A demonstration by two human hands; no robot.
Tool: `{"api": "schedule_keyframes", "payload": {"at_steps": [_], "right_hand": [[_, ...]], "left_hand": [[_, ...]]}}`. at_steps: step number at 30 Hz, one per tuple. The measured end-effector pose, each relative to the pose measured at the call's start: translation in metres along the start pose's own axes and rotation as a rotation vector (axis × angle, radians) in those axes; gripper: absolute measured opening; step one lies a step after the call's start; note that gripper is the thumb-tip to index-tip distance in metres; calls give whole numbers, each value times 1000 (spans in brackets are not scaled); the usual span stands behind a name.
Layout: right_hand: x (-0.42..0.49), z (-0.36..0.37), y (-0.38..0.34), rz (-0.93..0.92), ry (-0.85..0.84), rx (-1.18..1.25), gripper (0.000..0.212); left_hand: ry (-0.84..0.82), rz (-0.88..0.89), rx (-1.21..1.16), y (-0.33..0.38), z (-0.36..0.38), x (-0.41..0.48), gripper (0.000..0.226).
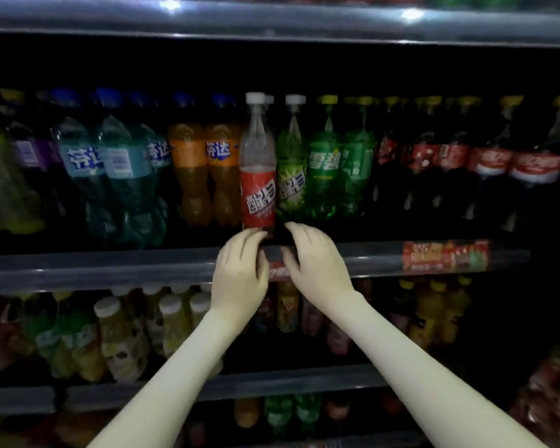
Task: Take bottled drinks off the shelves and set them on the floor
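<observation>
One head-worn wide-angle view faces the dim drink shelves (110, 270) closely, seemingly tilted slightly down.

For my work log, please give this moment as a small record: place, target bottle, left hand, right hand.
place: grey metal store shelf stocked with plastic drink bottles
target: clear plastic bottle with red label and white cap, upright at shelf front
left hand: fingers at that bottle's base; grip unclear
right hand: open, beside it, holding nothing
</observation>
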State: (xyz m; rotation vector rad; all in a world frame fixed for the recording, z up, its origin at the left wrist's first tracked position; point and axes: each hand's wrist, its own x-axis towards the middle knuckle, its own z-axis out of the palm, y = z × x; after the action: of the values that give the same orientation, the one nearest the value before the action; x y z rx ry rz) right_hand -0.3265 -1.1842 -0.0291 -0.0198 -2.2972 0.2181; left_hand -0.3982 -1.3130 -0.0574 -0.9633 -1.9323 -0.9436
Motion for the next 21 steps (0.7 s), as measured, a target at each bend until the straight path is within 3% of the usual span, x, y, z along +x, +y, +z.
{"api": "schedule_keyframes", "payload": {"at_steps": [6, 13, 21], "right_hand": [[-80, 1, 13, -7, -38, 9, 43], [-170, -21, 22, 252, -432, 174, 47], [-230, -12, -10, 418, -618, 288, 44]], "left_hand": [[-169, 51, -10, 22, 4, -59, 32], [-538, -239, 7, 73, 16, -118, 42], [-677, -512, 126, 83, -45, -203, 44]]}}
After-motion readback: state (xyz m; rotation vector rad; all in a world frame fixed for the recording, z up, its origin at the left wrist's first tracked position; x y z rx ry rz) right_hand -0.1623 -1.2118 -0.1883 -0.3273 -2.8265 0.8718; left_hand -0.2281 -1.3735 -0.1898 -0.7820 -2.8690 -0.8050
